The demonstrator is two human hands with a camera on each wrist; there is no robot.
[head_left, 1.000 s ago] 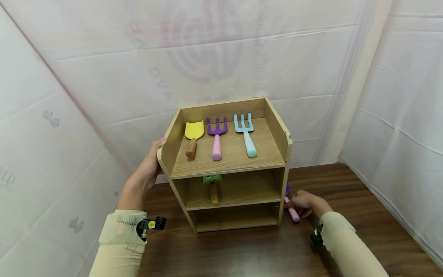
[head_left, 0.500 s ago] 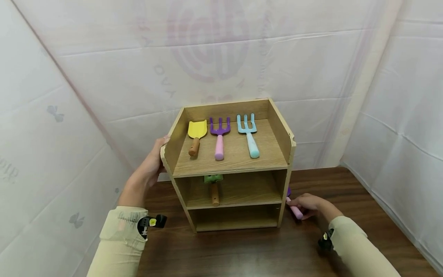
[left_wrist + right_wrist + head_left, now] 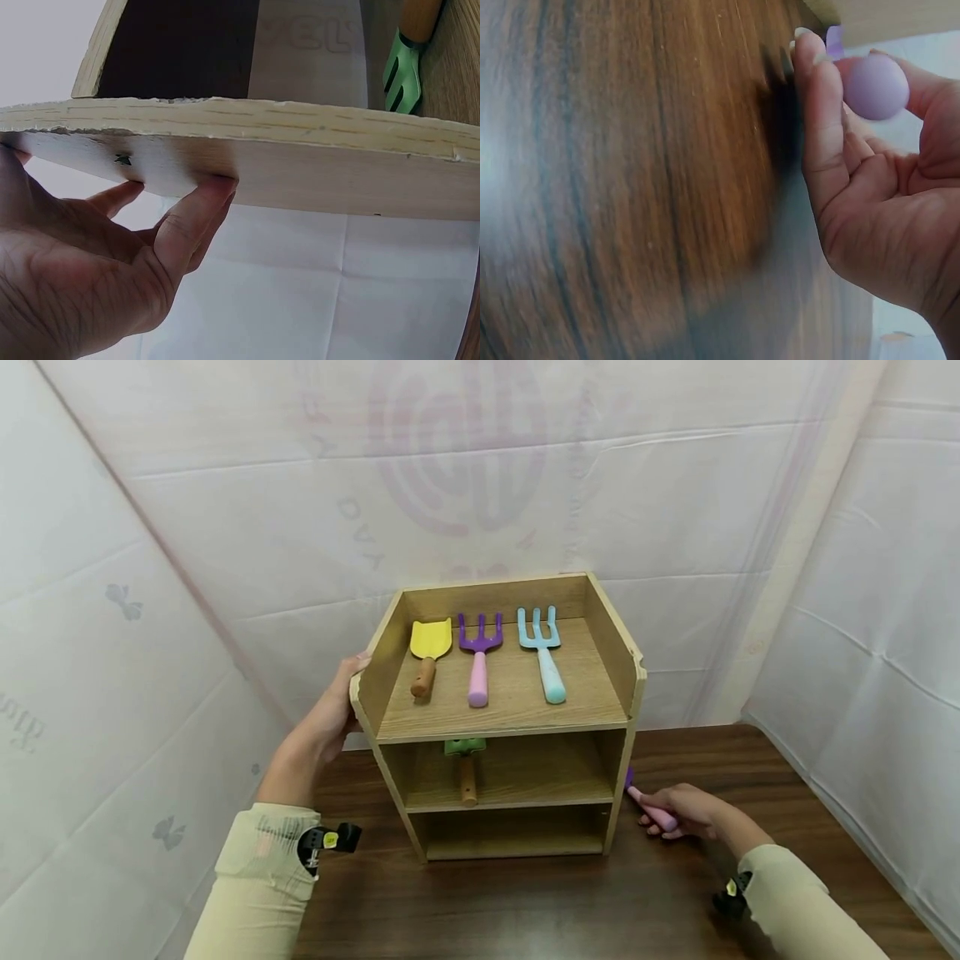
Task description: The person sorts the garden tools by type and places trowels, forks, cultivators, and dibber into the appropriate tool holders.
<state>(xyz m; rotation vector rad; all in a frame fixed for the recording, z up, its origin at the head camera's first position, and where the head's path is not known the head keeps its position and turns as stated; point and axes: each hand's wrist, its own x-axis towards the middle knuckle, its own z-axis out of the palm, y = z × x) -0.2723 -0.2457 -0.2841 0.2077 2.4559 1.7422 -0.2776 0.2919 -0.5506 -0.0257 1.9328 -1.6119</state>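
Note:
My right hand pinches the pink handle of a small garden tool low at the right side of the wooden shelf unit. Only a bit of the tool's purple head shows, the rest hidden behind the unit. In the right wrist view, the round handle end sits between thumb and fingers, above the brown table. My left hand presses its fingertips against the outer face of the unit's left side panel. On the top shelf lie a yellow shovel, a purple fork and a light blue fork.
A green tool with a wooden handle lies on the middle shelf. The bottom shelf shows bare wood. White sheeting hangs behind and at both sides of the dark wooden table.
My right hand has drawn the pink-handled tool a little rightward, away from the shelf unit. My left hand stays at the left panel. The whole view has shifted slightly.

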